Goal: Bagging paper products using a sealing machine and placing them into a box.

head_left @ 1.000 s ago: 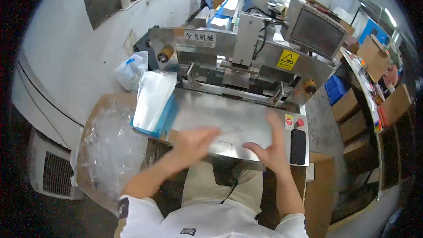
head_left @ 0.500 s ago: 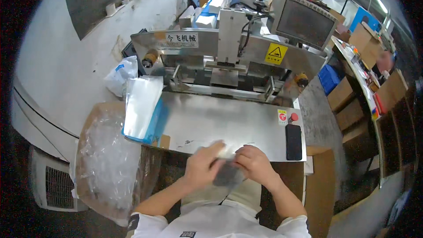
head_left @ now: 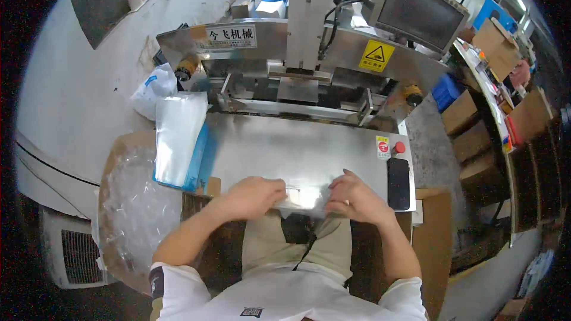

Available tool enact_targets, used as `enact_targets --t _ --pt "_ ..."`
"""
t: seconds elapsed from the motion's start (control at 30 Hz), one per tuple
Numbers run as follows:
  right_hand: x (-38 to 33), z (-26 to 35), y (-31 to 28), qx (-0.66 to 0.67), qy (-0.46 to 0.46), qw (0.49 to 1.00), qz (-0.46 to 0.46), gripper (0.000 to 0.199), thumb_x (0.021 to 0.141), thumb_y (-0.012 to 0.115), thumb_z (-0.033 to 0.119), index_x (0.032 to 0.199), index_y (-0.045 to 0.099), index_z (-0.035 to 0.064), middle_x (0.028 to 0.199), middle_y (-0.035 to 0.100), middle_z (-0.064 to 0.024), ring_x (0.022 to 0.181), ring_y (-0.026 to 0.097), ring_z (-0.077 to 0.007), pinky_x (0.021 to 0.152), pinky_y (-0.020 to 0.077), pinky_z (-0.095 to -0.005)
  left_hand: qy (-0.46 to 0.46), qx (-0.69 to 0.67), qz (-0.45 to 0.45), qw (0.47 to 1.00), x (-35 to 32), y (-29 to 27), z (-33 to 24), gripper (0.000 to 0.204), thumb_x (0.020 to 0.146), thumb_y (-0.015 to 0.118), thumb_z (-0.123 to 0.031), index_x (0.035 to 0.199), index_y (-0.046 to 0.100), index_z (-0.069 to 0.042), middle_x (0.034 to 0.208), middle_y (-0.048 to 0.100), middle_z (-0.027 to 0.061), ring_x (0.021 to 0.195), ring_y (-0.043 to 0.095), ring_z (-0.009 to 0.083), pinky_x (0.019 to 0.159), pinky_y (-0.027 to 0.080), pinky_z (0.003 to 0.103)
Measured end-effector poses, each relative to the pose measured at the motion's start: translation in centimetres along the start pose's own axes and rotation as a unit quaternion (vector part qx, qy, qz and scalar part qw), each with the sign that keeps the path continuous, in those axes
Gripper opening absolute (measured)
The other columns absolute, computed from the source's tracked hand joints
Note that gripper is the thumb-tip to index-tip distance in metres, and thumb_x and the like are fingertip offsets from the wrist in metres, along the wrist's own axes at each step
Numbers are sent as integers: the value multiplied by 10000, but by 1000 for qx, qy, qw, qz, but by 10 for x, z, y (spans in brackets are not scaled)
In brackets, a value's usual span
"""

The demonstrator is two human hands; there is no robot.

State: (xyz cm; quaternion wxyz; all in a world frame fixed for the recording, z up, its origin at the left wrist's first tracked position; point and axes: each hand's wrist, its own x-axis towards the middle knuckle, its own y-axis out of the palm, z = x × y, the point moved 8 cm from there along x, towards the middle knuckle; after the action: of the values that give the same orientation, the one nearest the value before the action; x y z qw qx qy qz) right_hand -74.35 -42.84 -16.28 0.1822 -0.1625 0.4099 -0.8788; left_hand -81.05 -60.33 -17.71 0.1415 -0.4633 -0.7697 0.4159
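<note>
Between my hands, at the front edge of the metal worktable [head_left: 262, 148], a shiny clear plastic sheet [head_left: 304, 198] is stretched out, with light glinting off it. My left hand [head_left: 257, 196] is closed, its fingers pinching the sheet's left side. At the right side my right hand [head_left: 358, 197] grips it with curled fingers, one fingertip raised. Whether the sheet is a single film or a bag, I cannot make out. To the left, a stack of clear plastic sheets [head_left: 177, 137] leans on a blue box [head_left: 201, 157].
Behind the tabletop stands a metal machine with a central press head [head_left: 306, 30] and a screen [head_left: 421, 12]. A red button [head_left: 399, 147] and black phone [head_left: 398, 184] sit at the right edge. Left is a carton [head_left: 110, 202] of crumpled clear plastic; another carton [head_left: 433, 226] stands right.
My hands have moved apart and slightly up over the table's front edge, spreading the clear plastic between them. The view has shifted a little.
</note>
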Motion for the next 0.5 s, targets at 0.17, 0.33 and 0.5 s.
enact_targets --t 0.17,0.33,0.5 --pt "67 -100 2 -47 67 997 -15 133 815 647 180 841 736 85 906 696 -138 863 622 -347 896 456 -460 -12 4 -3 1000 74 -25 79 288 962 518 -313 950 599 -36 861 652 162 794 626 318 731 494 418" --pt "141 -173 -19 -88 171 981 -22 236 881 588 225 931 698 22 901 669 -234 880 637 -418 812 498 -477 -81 -207 62 973 170 -59 168 278 916 659 -316 955 637 -42 827 631 10 762 585 115 665 493 303" --pt "188 -216 -54 -134 141 976 -93 209 876 565 188 934 686 27 918 669 -210 895 629 -401 784 495 -448 3 -311 -17 950 228 -102 195 364 760 808 -343 882 641 -44 725 601 26 617 561 127 566 456 291"
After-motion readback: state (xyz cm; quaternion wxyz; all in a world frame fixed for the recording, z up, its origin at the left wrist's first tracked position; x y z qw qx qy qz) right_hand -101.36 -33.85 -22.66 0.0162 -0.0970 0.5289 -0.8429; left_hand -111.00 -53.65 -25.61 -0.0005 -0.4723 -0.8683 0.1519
